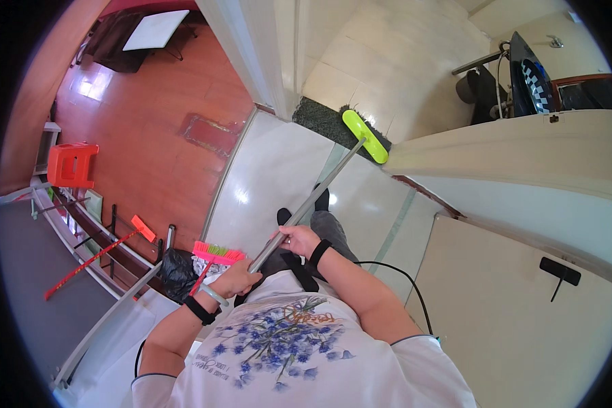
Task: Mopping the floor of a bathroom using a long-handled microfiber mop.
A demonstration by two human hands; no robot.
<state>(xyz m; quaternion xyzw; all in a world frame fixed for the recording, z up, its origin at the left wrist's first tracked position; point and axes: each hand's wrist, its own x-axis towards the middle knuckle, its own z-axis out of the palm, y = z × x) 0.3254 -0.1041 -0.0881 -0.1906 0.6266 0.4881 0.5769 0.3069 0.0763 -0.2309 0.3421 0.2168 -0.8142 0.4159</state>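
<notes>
Both my hands are closed round the grey metal handle of a long broom (319, 189). My left hand (232, 277) grips it low, near its end by my waist. Farther up the shaft, my right hand (298, 241) wraps round it. The broom's lime-green head (365, 137), with dark bristles, rests at the doorway on a dark grey mat (319, 121). The handle slants from my left hand up to the right, over my feet.
Beside my left arm are a pink brush head (217, 253) and a black plastic bag (177, 273). A red stool (73, 165) stands on the reddish floor at left. A door frame (251, 54) divides that room from the tiled one. A black cable (415, 285) curves past my right arm.
</notes>
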